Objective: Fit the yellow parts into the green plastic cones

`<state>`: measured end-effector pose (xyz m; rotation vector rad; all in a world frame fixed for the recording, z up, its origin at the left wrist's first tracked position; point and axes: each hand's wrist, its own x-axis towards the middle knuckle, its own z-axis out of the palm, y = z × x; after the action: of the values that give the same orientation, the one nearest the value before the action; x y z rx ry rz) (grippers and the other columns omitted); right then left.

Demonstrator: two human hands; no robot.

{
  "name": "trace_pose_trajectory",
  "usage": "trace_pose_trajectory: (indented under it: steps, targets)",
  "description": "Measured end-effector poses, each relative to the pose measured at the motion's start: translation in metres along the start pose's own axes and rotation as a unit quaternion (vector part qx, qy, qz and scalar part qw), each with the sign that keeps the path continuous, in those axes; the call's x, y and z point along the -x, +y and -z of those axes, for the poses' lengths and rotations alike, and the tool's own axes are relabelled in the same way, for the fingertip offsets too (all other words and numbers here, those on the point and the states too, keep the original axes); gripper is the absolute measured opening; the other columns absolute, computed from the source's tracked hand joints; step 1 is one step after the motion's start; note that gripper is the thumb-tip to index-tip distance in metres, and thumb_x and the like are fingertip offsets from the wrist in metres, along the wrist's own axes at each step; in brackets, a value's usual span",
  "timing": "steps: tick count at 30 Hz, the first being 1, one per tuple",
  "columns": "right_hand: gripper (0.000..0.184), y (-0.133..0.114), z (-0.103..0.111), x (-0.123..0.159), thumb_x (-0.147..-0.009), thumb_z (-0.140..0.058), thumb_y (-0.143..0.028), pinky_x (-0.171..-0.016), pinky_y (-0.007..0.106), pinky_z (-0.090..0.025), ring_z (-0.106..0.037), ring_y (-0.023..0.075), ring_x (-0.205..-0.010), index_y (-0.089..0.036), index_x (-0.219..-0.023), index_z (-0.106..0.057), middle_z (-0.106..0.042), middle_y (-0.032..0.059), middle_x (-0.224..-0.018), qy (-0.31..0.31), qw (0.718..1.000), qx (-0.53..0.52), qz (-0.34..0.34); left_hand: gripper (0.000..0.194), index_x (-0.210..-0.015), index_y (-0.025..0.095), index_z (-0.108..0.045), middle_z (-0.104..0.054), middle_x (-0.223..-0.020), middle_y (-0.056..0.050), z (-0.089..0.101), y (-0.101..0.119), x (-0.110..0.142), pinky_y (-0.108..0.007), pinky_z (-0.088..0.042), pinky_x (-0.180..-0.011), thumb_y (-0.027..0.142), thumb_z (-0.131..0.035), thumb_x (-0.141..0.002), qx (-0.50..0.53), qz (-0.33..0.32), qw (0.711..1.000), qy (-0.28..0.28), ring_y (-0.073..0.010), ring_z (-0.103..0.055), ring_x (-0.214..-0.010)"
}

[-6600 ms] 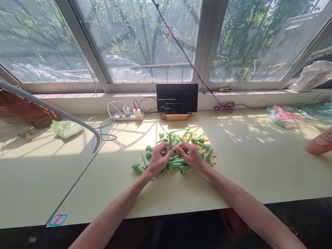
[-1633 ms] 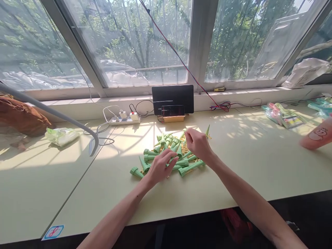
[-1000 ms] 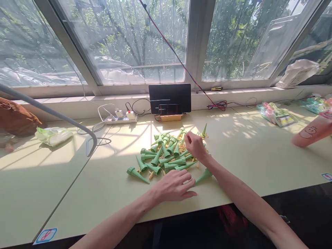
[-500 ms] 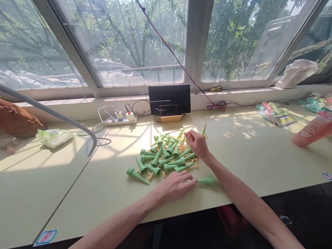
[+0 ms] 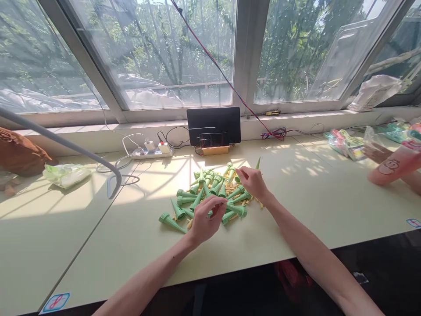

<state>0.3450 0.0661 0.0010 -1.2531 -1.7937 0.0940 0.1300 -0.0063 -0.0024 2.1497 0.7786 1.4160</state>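
Note:
My left hand (image 5: 208, 219) is closed in a pinch on the narrow tip of a green plastic watering spike (image 5: 239, 210), its wide ribbed end pointing right. The spike is over the near right part of a heap of similar green cone-shaped spikes (image 5: 184, 194). Small yellow pegs (image 5: 190, 224) lie among them. My right hand (image 5: 253, 182) is at the far right side of the heap, thumb and fingertips together near the yellow pegs; what is between them is too small to make out. Just beyond it a green tip (image 5: 258, 162) points upward.
Behind the heap, a black tablet (image 5: 213, 120) and a phone (image 5: 214, 139) lean on a small stand. A power strip (image 5: 153, 152) and a grey curved tube (image 5: 113, 184) are left. At right, another person's hand (image 5: 378, 153) is near a pink cup (image 5: 391, 169) and plastic bags.
My left hand has moved up and left, lifting the spike from the table's near side to the heap. My right hand has shifted slightly right. Another person's hand has appeared at the right.

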Motion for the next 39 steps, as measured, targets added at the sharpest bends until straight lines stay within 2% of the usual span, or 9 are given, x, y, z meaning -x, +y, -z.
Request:
trace_pose_trajectory:
  steps: [4,8,10,12,16,24,29,34,39]
  targets:
    - [0.043,-0.005,-0.001,0.002,-0.100,-0.043,-0.037,-0.053,0.025,-0.029,-0.034,0.0104,-0.050,-0.018,-0.062,-0.051,-0.041,-0.0039,-0.052,-0.014,0.999,-0.032,0.030,0.010,-0.092,0.018,-0.067,-0.064,-0.077,-0.003,0.008,-0.004,-0.009,-0.020,-0.052,-0.056,0.025,-0.061,-0.088,0.020,0.120,0.987,0.110,-0.0114,-0.058,-0.065]
    - [0.026,-0.018,-0.002,0.007,-0.097,-0.051,-0.038,-0.060,0.026,-0.042,-0.052,0.0131,-0.061,-0.018,-0.085,-0.063,-0.062,0.0016,-0.072,-0.054,0.990,-0.099,0.090,0.015,-0.088,0.017,-0.067,-0.060,-0.069,-0.001,0.017,-0.007,-0.018,-0.018,-0.045,-0.048,0.032,-0.065,-0.085,0.031,0.200,0.963,0.177,-0.0098,-0.053,-0.057]
    - [0.024,-0.027,-0.004,0.010,-0.091,-0.061,-0.040,-0.073,0.030,-0.049,-0.061,0.0182,-0.080,-0.019,-0.103,-0.063,-0.067,0.0066,-0.093,-0.074,0.982,-0.119,0.128,0.016,-0.087,0.017,-0.067,-0.056,-0.064,0.001,0.021,-0.007,-0.021,-0.018,-0.039,-0.043,0.034,-0.065,-0.085,0.047,0.219,0.956,0.188,-0.0078,-0.047,-0.050]
    - [0.035,-0.035,-0.007,0.014,-0.087,-0.067,-0.039,-0.087,0.036,-0.050,-0.061,0.0231,-0.101,-0.020,-0.116,-0.059,-0.065,0.0102,-0.110,-0.106,0.973,-0.124,0.160,0.017,-0.085,0.018,-0.066,-0.053,-0.061,0.002,0.022,-0.005,-0.024,-0.018,-0.035,-0.040,0.035,-0.066,-0.084,0.059,0.226,0.952,0.197,-0.0066,-0.042,-0.046]
    - [0.042,-0.043,-0.016,0.020,-0.087,-0.068,-0.032,-0.091,0.041,-0.051,-0.060,0.0256,-0.108,-0.022,-0.125,-0.052,-0.064,0.0112,-0.114,-0.144,0.968,-0.118,0.168,0.020,-0.082,0.018,-0.064,-0.048,-0.057,0.004,0.023,-0.003,-0.025,-0.019,-0.030,-0.037,0.037,-0.067,-0.084,0.069,0.228,0.948,0.210,-0.0058,-0.037,-0.042]
    - [0.044,-0.042,-0.023,0.027,-0.093,-0.058,-0.027,-0.083,0.038,-0.053,-0.065,0.0219,-0.094,-0.022,-0.134,-0.043,-0.066,0.0096,-0.108,-0.128,0.976,-0.148,0.100,0.034,-0.109,0.022,-0.058,-0.052,-0.068,0.004,0.023,-0.005,-0.026,-0.017,-0.035,-0.039,0.042,-0.068,-0.083,0.140,0.246,0.940,0.191,-0.0062,-0.044,-0.046]
    - [0.045,-0.047,-0.021,0.030,-0.098,-0.049,-0.032,-0.073,0.034,-0.052,-0.064,0.0189,-0.081,-0.021,-0.139,-0.034,-0.067,0.0105,-0.106,-0.142,0.973,-0.166,0.068,0.031,-0.100,0.018,-0.065,-0.049,-0.060,0.003,0.023,-0.008,-0.026,-0.017,-0.031,-0.037,0.045,-0.065,-0.084,0.137,0.273,0.943,0.133,-0.0066,-0.041,-0.045]
    - [0.043,-0.053,-0.018,0.029,-0.101,-0.042,-0.029,-0.077,0.035,-0.051,-0.064,0.0209,-0.088,-0.021,-0.141,-0.029,-0.067,0.0094,-0.102,-0.166,0.967,-0.177,0.082,0.030,-0.102,0.017,-0.068,-0.042,-0.052,0.004,0.020,-0.008,-0.025,-0.019,-0.030,-0.037,0.043,-0.062,-0.087,0.129,0.253,0.956,0.072,-0.0084,-0.042,-0.044]
    - [0.040,-0.056,-0.015,0.029,-0.103,-0.036,-0.027,-0.080,0.034,-0.051,-0.064,0.0209,-0.096,-0.024,-0.142,-0.029,-0.068,0.0091,-0.106,-0.201,0.957,-0.185,0.099,0.028,-0.100,0.018,-0.067,-0.039,-0.051,0.005,0.020,-0.004,-0.027,-0.019,-0.029,-0.036,0.043,-0.061,-0.088,0.145,0.240,0.958,0.057,-0.0082,-0.039,-0.043]
